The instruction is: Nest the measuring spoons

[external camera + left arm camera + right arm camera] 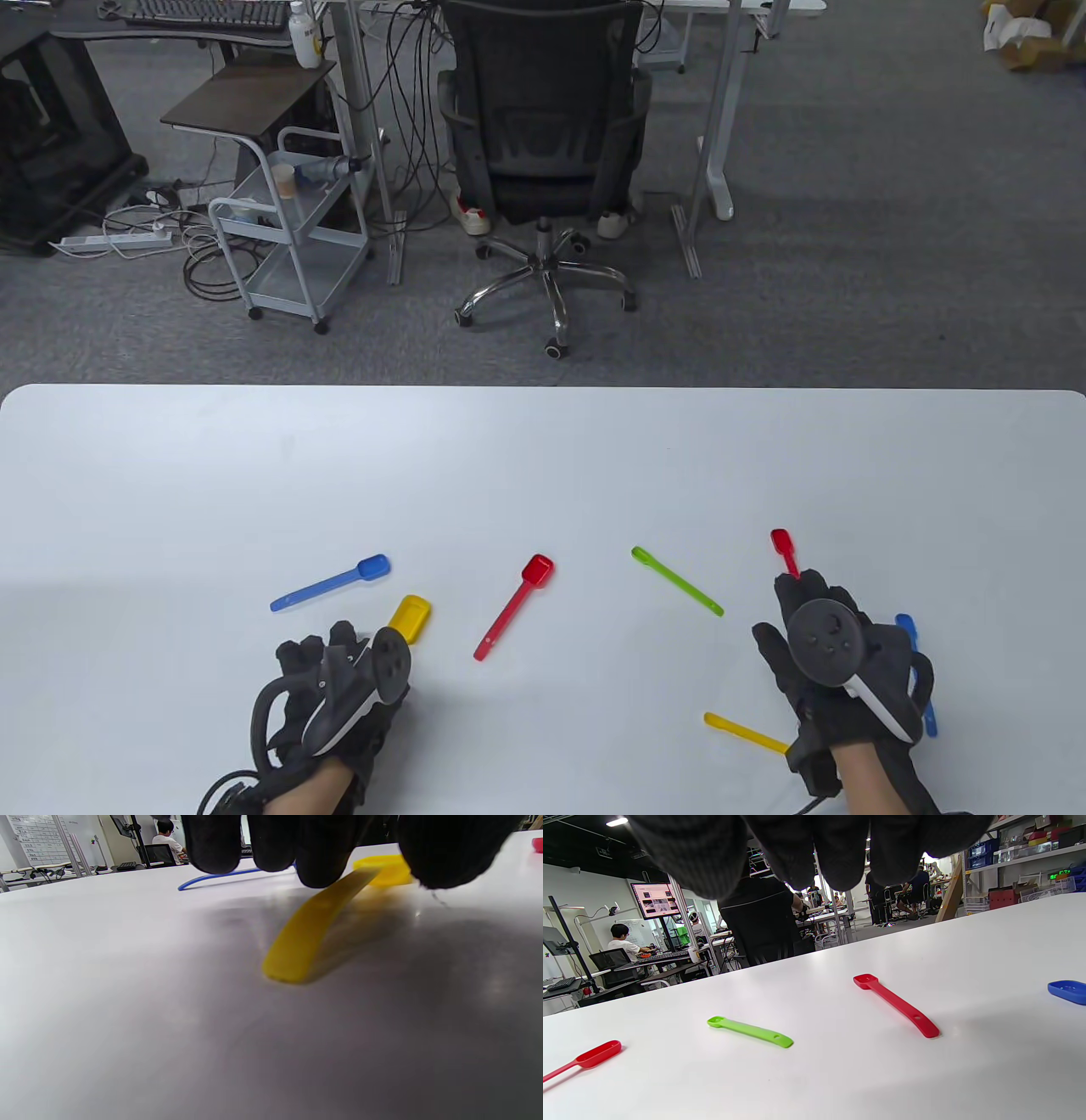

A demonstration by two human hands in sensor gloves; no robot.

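White surface (543,458) is carrying scattered spoons; left hand (339,696) is hovering over the yellow spoon (305,929), right hand (836,666) hanging right of it; neither grip is discernible

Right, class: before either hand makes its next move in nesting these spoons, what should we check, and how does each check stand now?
1. Left hand over large yellow spoon: ok.
2. Left fingers gripping its handle: cannot tell.
3. Right hand holding nothing: cannot tell.
4. Small red spoon lies apart from green spoon: ok.
5. Spoons already nested: not ok, all lie separate on the table.
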